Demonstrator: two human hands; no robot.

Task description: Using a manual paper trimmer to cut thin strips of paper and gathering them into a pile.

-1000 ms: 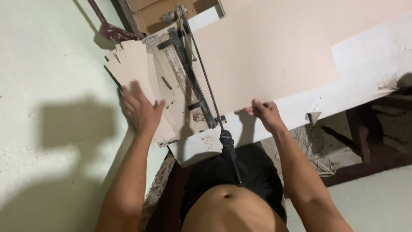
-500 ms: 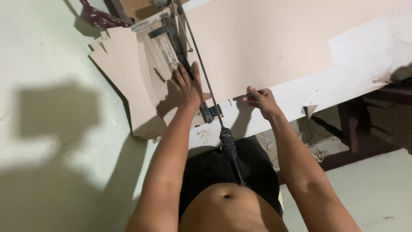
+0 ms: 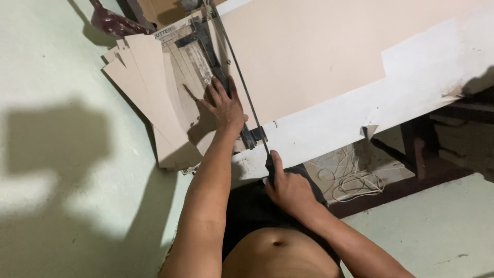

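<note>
On the white counter [image 3: 329, 128] lies a paper cutter [image 3: 206, 67], its long blade arm [image 3: 239, 85] lowered over a tan sheet [image 3: 309, 56]. Left hand [image 3: 224, 105] presses flat, fingers spread, on the cutter bed. Right hand [image 3: 288, 188] has its grip closed round the black handle [image 3: 270, 166]. Cut tan strips [image 3: 149, 87] pile left; cords [image 3: 355, 177] lie below.

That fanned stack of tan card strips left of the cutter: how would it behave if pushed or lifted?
The card strips look stiff: they overhang the cutter base with straight edges and no visible sag. They are probably light and thin. Already fanned unevenly, they would likely slide over each other and splay further under a push rather than move as one block. The left hand presses beside them, on the base.
</note>
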